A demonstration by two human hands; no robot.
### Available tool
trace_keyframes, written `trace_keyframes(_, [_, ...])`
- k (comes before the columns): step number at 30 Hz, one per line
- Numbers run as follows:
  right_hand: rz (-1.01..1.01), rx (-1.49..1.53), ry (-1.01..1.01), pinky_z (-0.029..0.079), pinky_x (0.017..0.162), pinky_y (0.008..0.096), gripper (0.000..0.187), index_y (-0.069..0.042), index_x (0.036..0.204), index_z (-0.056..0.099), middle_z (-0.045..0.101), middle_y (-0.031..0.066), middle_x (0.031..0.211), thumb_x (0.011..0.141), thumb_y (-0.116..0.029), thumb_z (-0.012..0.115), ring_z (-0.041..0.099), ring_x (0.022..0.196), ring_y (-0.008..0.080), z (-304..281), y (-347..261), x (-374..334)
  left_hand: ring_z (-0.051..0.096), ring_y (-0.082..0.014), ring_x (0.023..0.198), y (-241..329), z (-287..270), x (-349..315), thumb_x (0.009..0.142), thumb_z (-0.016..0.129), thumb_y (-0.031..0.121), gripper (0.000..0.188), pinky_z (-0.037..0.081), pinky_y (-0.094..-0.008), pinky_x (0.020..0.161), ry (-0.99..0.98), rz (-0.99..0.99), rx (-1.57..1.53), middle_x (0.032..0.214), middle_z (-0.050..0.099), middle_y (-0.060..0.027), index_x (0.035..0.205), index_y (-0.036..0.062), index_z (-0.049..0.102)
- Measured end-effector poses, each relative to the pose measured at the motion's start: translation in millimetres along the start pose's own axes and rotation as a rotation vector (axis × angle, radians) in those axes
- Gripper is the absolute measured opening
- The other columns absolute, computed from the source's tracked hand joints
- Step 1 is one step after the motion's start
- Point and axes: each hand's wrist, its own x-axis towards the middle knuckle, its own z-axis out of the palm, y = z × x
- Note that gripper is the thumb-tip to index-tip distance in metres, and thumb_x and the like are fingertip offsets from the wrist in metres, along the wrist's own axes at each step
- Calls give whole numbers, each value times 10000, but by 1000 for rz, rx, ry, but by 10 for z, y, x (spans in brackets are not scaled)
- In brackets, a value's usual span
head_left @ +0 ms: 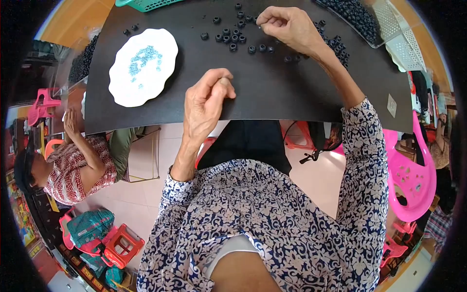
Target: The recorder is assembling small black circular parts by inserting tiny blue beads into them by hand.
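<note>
My left hand is at the near edge of the dark table. Its fingers are curled in, with thumb and forefinger pressed together, and whatever they may hold is hidden. Farther off, my right hand pinches thumb and forefinger together above the tabletop; a tiny pale speck shows at the tips, too small to name. Just left of and below it lie several small, round black pieces with hollow tops. A white plate with a scalloped rim stands to the left, with tiny light-blue bits scattered on it.
A clear tray of black pieces stands at the far right beside a white basket. The rim of a green basket shows at the far left. Another person sits at left. A pink chair stands at right.
</note>
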Motion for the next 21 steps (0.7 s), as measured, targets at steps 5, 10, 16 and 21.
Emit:
trace_keyframes(5, [189, 153, 242, 466, 572, 247, 162, 29, 898, 673, 646, 52, 691, 812, -107, 652, 584, 620, 96, -19, -243, -99, 596, -364, 751, 133, 210, 270, 847, 574, 50, 166, 484, -387, 690, 67, 277, 371, 832, 615, -188, 992, -24, 606])
trace_keyframes(10, [90, 204, 365, 460, 607, 200, 131, -3, 962, 685, 644, 0, 752, 860, -77, 652, 565, 651, 56, 154, -101, -285, 587, -381, 784, 85, 393, 532, 824, 601, 72, 177, 478, -462, 710, 65, 358, 555, 805, 605, -206, 961, -35, 570])
trace_keyframes(16, [14, 262, 446, 450, 635, 160, 136, -16, 1001, 689, 631, -51, 790, 873, -57, 662, 542, 699, 5, 269, 64, -455, 625, -381, 815, 23, 484, 694, 806, 625, 78, 127, 513, -464, 698, -1, 276, 850, 812, 621, -203, 834, -20, 550])
trace_keyframes(21, [12, 216, 473, 447, 643, 156, 133, -16, 1001, 687, 632, -40, 800, 877, -61, 665, 543, 714, 9, 278, 59, -500, 625, -394, 836, -6, 515, 757, 827, 616, 114, 167, 512, -467, 738, -77, 344, 971, 877, 635, -215, 917, -21, 579])
